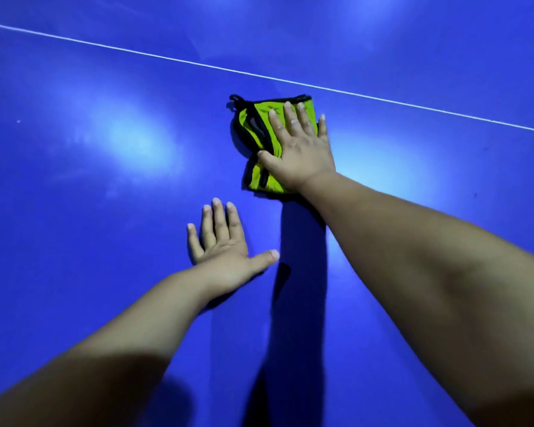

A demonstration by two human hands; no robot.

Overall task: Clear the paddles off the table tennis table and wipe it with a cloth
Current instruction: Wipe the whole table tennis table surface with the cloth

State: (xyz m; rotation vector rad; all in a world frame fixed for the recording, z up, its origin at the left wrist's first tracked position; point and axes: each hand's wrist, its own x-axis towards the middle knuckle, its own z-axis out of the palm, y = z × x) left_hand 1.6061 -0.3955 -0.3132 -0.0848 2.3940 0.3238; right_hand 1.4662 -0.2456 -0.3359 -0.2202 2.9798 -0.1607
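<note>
Forearms are closest to the lens: left forearm (121, 334) comes up from the bottom corner, right forearm (413, 257) stretches further out over the blue table (90, 195). Right hand (299, 149) lies flat on the cloth (253, 127), fingers straight and a bit spread, thumb out sideways. So it's not clutching anything, just pinning the cloth down with the palm. Makes sense for wiping, since flat pressure keeps more fabric on the surface. The cloth is lime green with black edging, folded or bunched up. It pokes out mostly on the thumb side of that hand and under the heel of the palm, with a little black loop at the far thumb-side corner. Left hand (225, 245) is flat too, holding nothing, palm on bare table. It sits nearer the body than the cloth, close to it but not touching. My guess is it's a brace for leaning in. A white line (167, 58) runs just beyond the right fingertips. No paddles anywhere in view, so I'd say this patch is cleared and it's mid-wipe.
</note>
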